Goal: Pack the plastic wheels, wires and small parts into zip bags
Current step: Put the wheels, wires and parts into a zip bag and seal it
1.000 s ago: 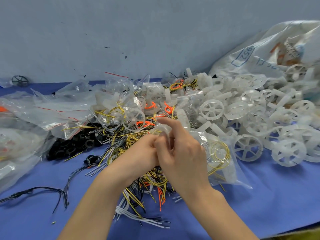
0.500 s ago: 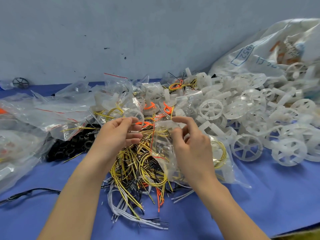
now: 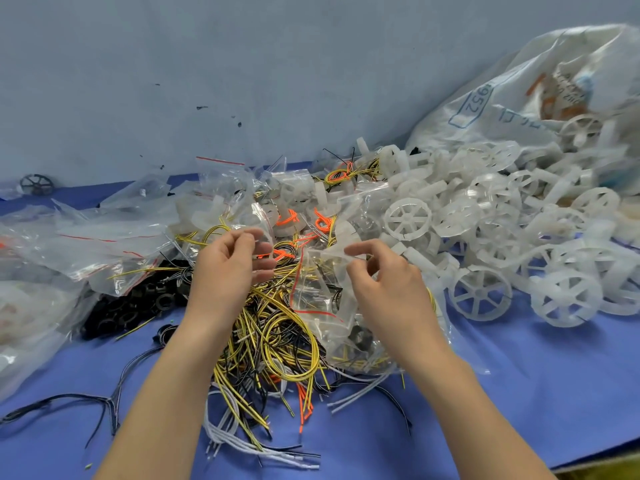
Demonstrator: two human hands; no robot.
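Observation:
My right hand [image 3: 388, 285] pinches the top edge of a clear zip bag [image 3: 322, 296] with a red seal line; the bag holds wires and small parts and lies over a tangle of yellow, black, orange and white wires [image 3: 277, 344]. My left hand [image 3: 228, 268] hovers just left of the bag above the wires, fingers loosely curled, with nothing visibly in it. A heap of white plastic wheels [image 3: 485, 237] spreads to the right. Black ring-shaped small parts [image 3: 138, 299] lie to the left of the wires.
Empty and filled zip bags [image 3: 90, 237] pile up on the left and behind the wires. A large white sack [image 3: 512, 98] leans on the wall at the back right. A lone black wheel [image 3: 36, 184] sits far left. The blue table's front edge [image 3: 602, 459] runs lower right.
My hands have come apart from the bag's mouth. The left hand has let go and drawn left, while the right keeps its pinch on the bag's top edge.

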